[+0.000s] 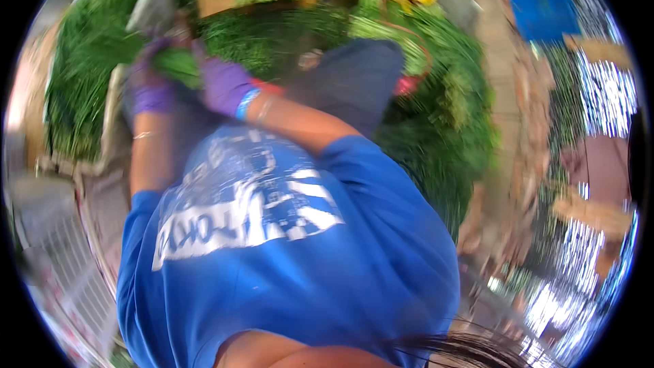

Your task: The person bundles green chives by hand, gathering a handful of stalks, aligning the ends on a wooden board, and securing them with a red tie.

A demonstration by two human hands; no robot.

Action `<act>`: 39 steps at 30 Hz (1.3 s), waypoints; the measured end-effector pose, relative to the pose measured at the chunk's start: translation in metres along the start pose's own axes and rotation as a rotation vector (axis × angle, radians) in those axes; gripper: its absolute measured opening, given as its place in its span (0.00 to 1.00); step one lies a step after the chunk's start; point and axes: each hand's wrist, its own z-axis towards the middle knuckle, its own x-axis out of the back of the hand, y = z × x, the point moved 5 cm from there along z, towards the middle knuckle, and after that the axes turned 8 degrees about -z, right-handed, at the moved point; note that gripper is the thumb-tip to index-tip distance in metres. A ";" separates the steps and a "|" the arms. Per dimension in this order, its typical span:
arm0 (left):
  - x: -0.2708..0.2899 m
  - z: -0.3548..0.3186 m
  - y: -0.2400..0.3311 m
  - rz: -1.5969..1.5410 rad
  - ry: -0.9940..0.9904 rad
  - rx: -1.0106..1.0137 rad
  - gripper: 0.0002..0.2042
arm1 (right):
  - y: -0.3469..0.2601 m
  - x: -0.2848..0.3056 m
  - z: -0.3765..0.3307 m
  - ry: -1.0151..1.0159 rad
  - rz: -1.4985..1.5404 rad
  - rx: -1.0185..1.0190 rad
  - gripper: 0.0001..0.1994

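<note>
The picture was blurred by motion. Nearest was the person's blue shirt (pixel 286 259), with both bare forearms reaching away from it. The left hand (pixel 151 88) and right hand (pixel 228 85), both in purple gloves, were closed in a grip around a bunch of green stalks (pixel 178 65) held between them. Beyond the grip lay heaps of greens (pixel 82 75).

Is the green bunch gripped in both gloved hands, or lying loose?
Gripped: the left hand and right hand close around the green bunch. Blur hides finer detail.
</note>
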 end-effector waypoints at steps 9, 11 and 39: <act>0.211 0.073 0.200 0.111 0.329 0.130 0.14 | 0.104 0.081 -0.031 0.090 0.440 -0.167 0.31; 0.369 0.108 0.203 0.278 0.274 0.384 0.15 | 0.126 0.112 -0.041 0.222 0.503 -0.248 0.29; -0.109 0.187 0.037 1.292 -0.315 -0.267 0.25 | 0.336 -0.017 0.150 0.311 0.898 -0.809 0.33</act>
